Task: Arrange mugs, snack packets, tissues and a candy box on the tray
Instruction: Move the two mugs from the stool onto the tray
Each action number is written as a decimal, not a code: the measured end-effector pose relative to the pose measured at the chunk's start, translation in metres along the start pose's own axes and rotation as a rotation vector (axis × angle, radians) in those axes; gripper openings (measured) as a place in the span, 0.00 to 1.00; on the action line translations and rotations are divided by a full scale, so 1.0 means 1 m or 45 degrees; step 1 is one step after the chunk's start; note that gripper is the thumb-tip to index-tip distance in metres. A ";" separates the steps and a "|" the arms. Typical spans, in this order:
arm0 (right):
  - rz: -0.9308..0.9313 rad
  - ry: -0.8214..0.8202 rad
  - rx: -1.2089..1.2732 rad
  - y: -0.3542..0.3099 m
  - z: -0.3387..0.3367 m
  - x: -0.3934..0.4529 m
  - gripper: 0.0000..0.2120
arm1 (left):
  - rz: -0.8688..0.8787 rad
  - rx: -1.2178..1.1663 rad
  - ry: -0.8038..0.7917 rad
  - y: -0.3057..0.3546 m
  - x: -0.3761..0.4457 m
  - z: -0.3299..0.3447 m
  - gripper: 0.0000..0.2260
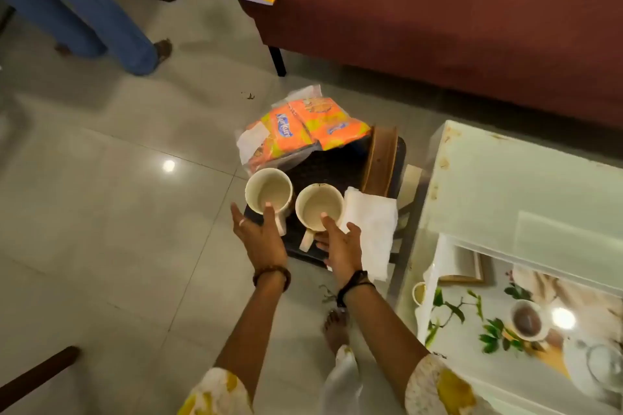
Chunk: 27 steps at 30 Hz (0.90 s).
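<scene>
Dark rectangular tray (340, 165) bearing two cream ceramic mugs (268, 190); left hand (259, 234) and right hand (340, 246) are held open, fingers spread, at the mugs' near rims.

Two upright cream mugs (269, 190) on dark tray (337, 167)

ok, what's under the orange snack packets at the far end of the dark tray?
The orange snack packets overlap each other, resting on a clear plastic wrapper and a white tissue, over the dark tray far edge. Anything further beneath is covered.
</scene>
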State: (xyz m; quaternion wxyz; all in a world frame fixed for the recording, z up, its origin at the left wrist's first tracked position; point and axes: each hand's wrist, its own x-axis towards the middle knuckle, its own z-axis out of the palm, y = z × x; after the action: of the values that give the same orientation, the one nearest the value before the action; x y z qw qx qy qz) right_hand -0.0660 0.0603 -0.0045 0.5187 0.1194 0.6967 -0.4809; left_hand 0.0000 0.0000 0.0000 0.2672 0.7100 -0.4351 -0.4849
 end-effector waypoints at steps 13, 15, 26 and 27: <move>-0.213 0.134 0.064 0.017 0.006 0.000 0.17 | 0.119 0.300 0.016 -0.001 0.022 -0.005 0.19; -0.258 -0.002 0.233 0.018 -0.014 -0.018 0.16 | 0.241 0.281 0.054 -0.002 0.002 -0.013 0.21; -0.316 0.461 0.400 0.041 -0.238 -0.077 0.09 | 0.328 0.173 -0.427 -0.038 -0.183 0.033 0.20; -0.302 0.518 0.388 0.047 -0.258 -0.077 0.09 | 0.277 0.151 -0.493 -0.045 -0.202 0.044 0.20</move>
State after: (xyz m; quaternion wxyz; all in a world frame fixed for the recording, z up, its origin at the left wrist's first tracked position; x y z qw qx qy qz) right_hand -0.1580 0.3143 0.0348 0.2843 0.2079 0.7153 -0.6036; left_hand -0.0553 0.2003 0.0389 0.1872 0.5671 -0.5802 -0.5539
